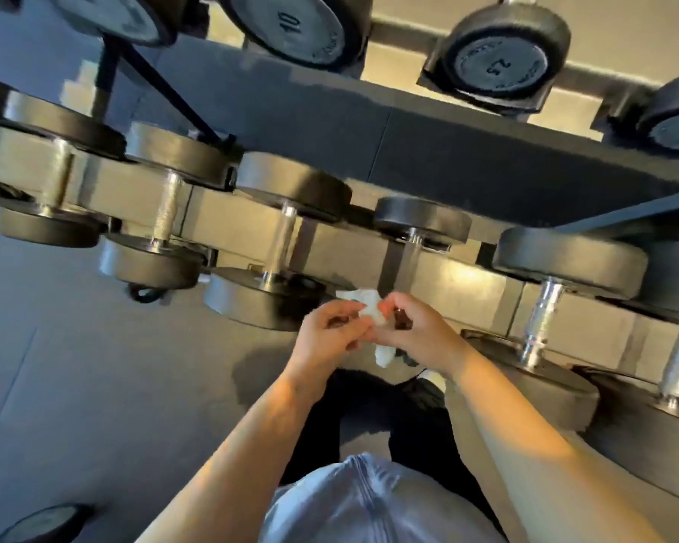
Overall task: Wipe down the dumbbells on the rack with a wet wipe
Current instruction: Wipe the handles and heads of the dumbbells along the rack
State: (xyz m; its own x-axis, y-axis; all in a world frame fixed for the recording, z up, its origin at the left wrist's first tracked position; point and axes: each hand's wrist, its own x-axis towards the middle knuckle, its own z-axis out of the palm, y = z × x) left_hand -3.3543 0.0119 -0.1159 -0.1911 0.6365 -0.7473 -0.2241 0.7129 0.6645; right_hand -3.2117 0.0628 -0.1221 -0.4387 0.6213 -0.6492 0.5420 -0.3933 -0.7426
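A white wet wipe [369, 309] is bunched between both my hands just in front of the lower rack tier. My left hand [332, 333] and my right hand [416, 331] each pinch it with curled fingers, and one end of the wipe hangs down below them. Black dumbbells with chrome handles lie in a row on the rack [459, 280]. The nearest dumbbell [275, 264] sits just left of my hands, and another dumbbell [420, 225] lies right behind them.
More dumbbells [541, 307] fill the rack to the right and left. An upper tier holds round heads marked 10 [291, 25] and 25 [502, 60]. Grey rubber floor lies at the left, with a dark disc [44, 523] at the bottom left.
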